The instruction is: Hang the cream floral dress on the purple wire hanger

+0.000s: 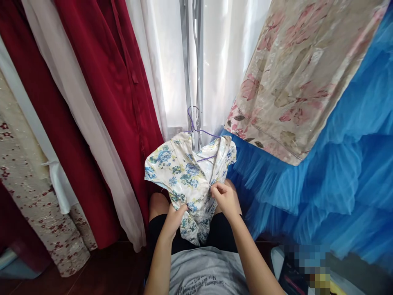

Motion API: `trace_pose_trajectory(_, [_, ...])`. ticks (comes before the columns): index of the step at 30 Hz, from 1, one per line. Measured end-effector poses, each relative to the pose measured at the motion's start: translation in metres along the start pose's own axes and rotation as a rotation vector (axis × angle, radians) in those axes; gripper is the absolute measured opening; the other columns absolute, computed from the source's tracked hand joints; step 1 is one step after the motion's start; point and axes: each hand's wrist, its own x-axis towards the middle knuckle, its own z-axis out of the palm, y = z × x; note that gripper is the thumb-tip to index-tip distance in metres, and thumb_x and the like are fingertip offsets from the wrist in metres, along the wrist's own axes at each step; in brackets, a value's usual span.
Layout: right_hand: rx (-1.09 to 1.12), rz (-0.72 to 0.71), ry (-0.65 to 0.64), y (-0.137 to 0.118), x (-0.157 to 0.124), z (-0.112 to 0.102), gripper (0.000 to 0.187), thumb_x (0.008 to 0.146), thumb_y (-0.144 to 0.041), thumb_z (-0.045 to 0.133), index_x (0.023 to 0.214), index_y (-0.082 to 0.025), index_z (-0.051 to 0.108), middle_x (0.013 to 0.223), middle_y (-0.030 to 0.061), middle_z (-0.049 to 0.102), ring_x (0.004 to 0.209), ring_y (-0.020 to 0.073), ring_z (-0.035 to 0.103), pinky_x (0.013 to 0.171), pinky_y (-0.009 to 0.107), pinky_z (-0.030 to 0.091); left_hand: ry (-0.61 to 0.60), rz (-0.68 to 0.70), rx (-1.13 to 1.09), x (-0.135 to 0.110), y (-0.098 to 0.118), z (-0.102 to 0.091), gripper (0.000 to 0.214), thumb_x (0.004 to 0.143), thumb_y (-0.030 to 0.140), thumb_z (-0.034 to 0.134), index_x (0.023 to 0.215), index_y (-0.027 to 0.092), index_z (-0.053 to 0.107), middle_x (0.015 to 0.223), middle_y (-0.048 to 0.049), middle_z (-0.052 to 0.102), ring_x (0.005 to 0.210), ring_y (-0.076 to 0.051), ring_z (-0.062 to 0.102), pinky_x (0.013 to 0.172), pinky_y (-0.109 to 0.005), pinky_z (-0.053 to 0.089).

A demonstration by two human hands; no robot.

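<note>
A white blouse with blue flowers [187, 168] hangs from a thin purple hanger [206, 131] in front of my lap. The hanger's hook is at a grey metal stand [196, 53]. My left hand [175, 219] grips the blouse's lower left side, thumb on top and the other fingers hidden by the cloth. At the bottom of the V-shaped neckline, my right hand [223, 196] pinches the blouse's front edge between thumb and fingers. The blouse's lower end falls between my knees.
Dark red cloth [101, 102] and a pale pink length [92, 135] hang at left, beside flowered lace [52, 221]. To the right hang a beige floral garment [288, 82] and a blue ruffled tulle skirt [337, 180]. White curtains [227, 49] stand behind the stand.
</note>
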Motion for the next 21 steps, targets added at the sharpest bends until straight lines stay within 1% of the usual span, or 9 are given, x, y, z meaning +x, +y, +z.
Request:
trace_pose_trajectory(2, [-0.061, -0.038, 0.011, 0.0, -0.001, -0.003, 0.022, 0.081, -0.024, 0.055, 0.059, -0.02, 0.052, 0.056, -0.0018, 0.05, 0.057, 0.0142, 0.046, 0.056, 0.027, 0.033, 0.188, 0.103, -0.01, 0.007, -0.011, -0.008, 0.038, 0.071, 0.025, 0.072, 0.108, 0.018, 0.065, 0.107, -0.0093, 0.074, 0.11, -0.029, 0.068, 0.098, -0.039, 0.053])
trace_pose_trajectory(5, [-0.092, -0.055, -0.028, -0.002, -0.003, -0.002, 0.023, 0.082, -0.023, 0.054, 0.059, -0.02, 0.053, 0.055, -0.002, 0.05, 0.055, 0.014, 0.046, 0.056, 0.027, 0.033, 0.521, 0.412, 0.034, 0.011, -0.021, -0.016, 0.04, 0.075, 0.029, 0.073, 0.109, 0.021, 0.055, 0.11, -0.0068, 0.066, 0.105, -0.023, 0.065, 0.094, -0.034, 0.051])
trace_pose_trajectory(6, [-0.096, -0.052, -0.042, -0.003, -0.004, 0.0, 0.023, 0.082, -0.023, 0.054, 0.06, -0.02, 0.053, 0.056, -0.0019, 0.051, 0.055, 0.0141, 0.047, 0.056, 0.027, 0.033, 0.581, 0.501, 0.073, 0.009, -0.02, -0.016, 0.039, 0.077, 0.03, 0.074, 0.11, 0.022, 0.053, 0.11, -0.006, 0.063, 0.104, -0.021, 0.064, 0.093, -0.032, 0.05])
trace_pose_trajectory(7, [-0.098, -0.047, -0.052, -0.004, -0.005, 0.002, 0.023, 0.083, -0.023, 0.054, 0.061, -0.02, 0.053, 0.056, -0.0019, 0.051, 0.055, 0.0141, 0.047, 0.056, 0.027, 0.033, 0.584, 0.559, 0.127, 0.006, -0.017, -0.014, 0.037, 0.08, 0.031, 0.073, 0.109, 0.023, 0.053, 0.108, -0.0054, 0.061, 0.103, -0.02, 0.063, 0.092, -0.032, 0.049])
trace_pose_trajectory(8, [-0.095, -0.046, -0.06, -0.006, -0.007, 0.004, 0.023, 0.084, -0.023, 0.054, 0.061, -0.02, 0.053, 0.056, -0.002, 0.051, 0.056, 0.0142, 0.047, 0.056, 0.027, 0.034, 0.523, 0.587, 0.19, 0.003, -0.013, -0.01, 0.033, 0.082, 0.03, 0.072, 0.109, 0.023, 0.054, 0.107, -0.0053, 0.06, 0.102, -0.02, 0.062, 0.092, -0.032, 0.048])
trace_pose_trajectory(11, [-0.064, -0.059, -0.098, -0.013, -0.013, 0.009, 0.023, 0.085, -0.021, 0.052, 0.062, -0.021, 0.052, 0.057, -0.0019, 0.052, 0.057, 0.0144, 0.049, 0.058, 0.027, 0.036, 0.159, 0.581, 0.31, -0.006, 0.005, 0.015, 0.025, 0.087, 0.027, 0.068, 0.109, 0.022, 0.058, 0.107, -0.0064, 0.065, 0.104, -0.022, 0.064, 0.093, -0.032, 0.048])
trace_pose_trajectory(13, [-0.057, -0.059, -0.142, -0.02, -0.016, 0.009, 0.021, 0.086, -0.02, 0.052, 0.064, -0.021, 0.053, 0.058, -0.002, 0.053, 0.057, 0.0145, 0.049, 0.058, 0.027, 0.036, -0.013, 0.569, 0.323, -0.009, 0.014, 0.034, 0.02, 0.089, 0.026, 0.066, 0.108, 0.022, 0.06, 0.107, -0.0064, 0.068, 0.103, -0.022, 0.065, 0.092, -0.031, 0.048])
trace_pose_trajectory(16, [-0.125, -0.075, -0.195, -0.033, -0.02, 0.006, 0.022, 0.088, -0.022, 0.053, 0.067, -0.021, 0.054, 0.059, -0.0022, 0.054, 0.056, 0.014, 0.048, 0.057, 0.027, 0.034, -0.106, 0.578, 0.322, -0.011, 0.022, 0.052, 0.007, 0.095, 0.026, 0.059, 0.1, 0.022, 0.061, 0.095, -0.0043, 0.069, 0.093, -0.02, 0.066, 0.087, -0.029, 0.048])
trace_pose_trajectory(21, [-0.315, -0.144, -0.215, -0.048, -0.022, -0.001, 0.026, 0.095, -0.029, 0.051, 0.07, -0.021, 0.051, 0.059, -0.0031, 0.049, 0.056, 0.0134, 0.046, 0.057, 0.026, 0.033, -0.203, 0.569, 0.3, -0.013, 0.031, 0.056, 0.009, 0.095, 0.029, 0.058, 0.097, 0.021, 0.06, 0.095, -0.0045, 0.069, 0.093, -0.021, 0.066, 0.086, -0.027, 0.048])
